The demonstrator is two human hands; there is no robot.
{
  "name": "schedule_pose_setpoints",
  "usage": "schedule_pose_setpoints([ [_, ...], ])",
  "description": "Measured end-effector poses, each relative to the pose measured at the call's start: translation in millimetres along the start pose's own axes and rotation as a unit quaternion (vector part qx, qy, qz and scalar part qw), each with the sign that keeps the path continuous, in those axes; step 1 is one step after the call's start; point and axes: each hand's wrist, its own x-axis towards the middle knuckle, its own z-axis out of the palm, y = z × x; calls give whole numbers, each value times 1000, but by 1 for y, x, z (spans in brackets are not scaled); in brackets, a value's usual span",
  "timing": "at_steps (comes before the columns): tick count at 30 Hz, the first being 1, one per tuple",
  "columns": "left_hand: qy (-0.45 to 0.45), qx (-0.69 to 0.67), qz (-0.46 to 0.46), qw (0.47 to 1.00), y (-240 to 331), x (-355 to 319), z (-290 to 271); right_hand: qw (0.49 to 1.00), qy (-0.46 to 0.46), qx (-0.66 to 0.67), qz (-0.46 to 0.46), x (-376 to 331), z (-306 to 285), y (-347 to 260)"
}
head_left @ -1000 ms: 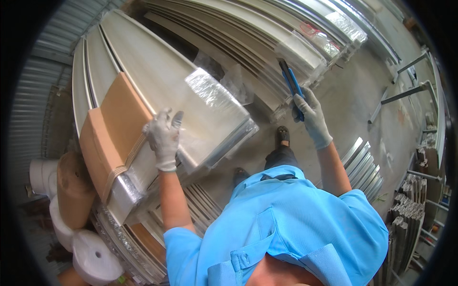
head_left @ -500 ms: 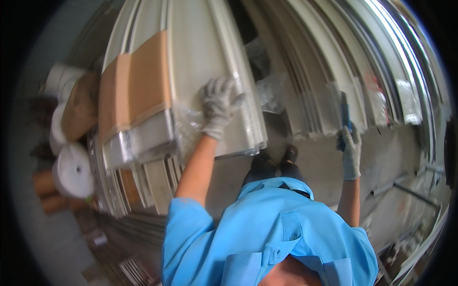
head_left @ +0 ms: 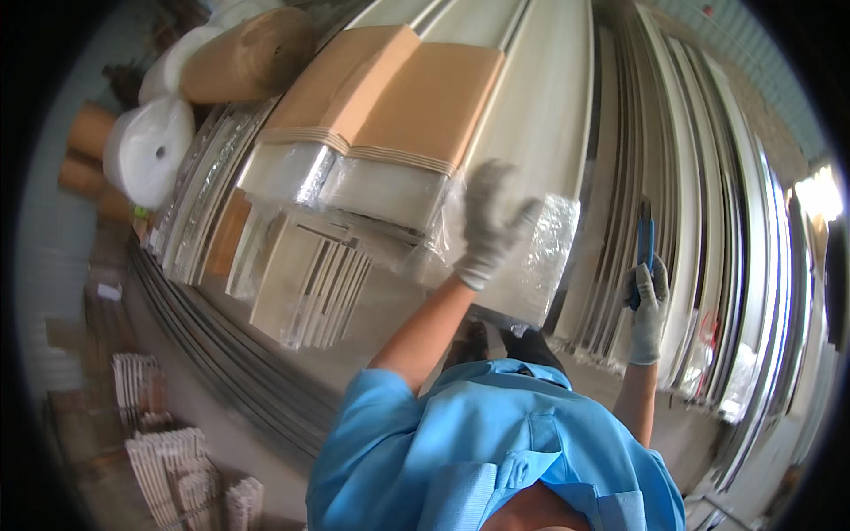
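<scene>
My left hand (head_left: 496, 217), in a pale grey work glove, is held over the wrapped end of a long pale panel (head_left: 540, 106). Its fingers are spread and smeared by motion, and nothing shows in them; whether it touches the panel I cannot tell. Clear plastic film (head_left: 553, 234) covers that panel's near end. On the right, my gloved right hand (head_left: 651, 305) is closed around a slim blue and dark hand tool (head_left: 651, 243) that points away from me. The tool's exact kind cannot be made out.
Brown cardboard sheets (head_left: 425, 102) lie across the panels to the left. Long pale profiles (head_left: 699, 195) stand in rows on the right. A white roll (head_left: 146, 155) and a brown roll (head_left: 243, 57) lie at far left. Dark bars (head_left: 239, 354) run along the floor.
The view has swung to the right, shifting the panels and rolls in the picture. My left hand stays over the panel's wrapped end, fingers spread; my right hand keeps the blue tool.
</scene>
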Motion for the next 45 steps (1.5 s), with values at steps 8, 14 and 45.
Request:
schedule_pose_setpoints([
  [8, 356, 45, -251, 899, -145, 106, -149, 990, -140, 11, -18, 87, 43, -8],
  [14, 271, 201, -414, 845, -205, 170, -220, 986, -167, -5, -18, 137, 43, -12],
  [45, -250, 132, -142, 949, -102, 220, -62, 952, -199, 72, -221, 116, 81, -163],
])
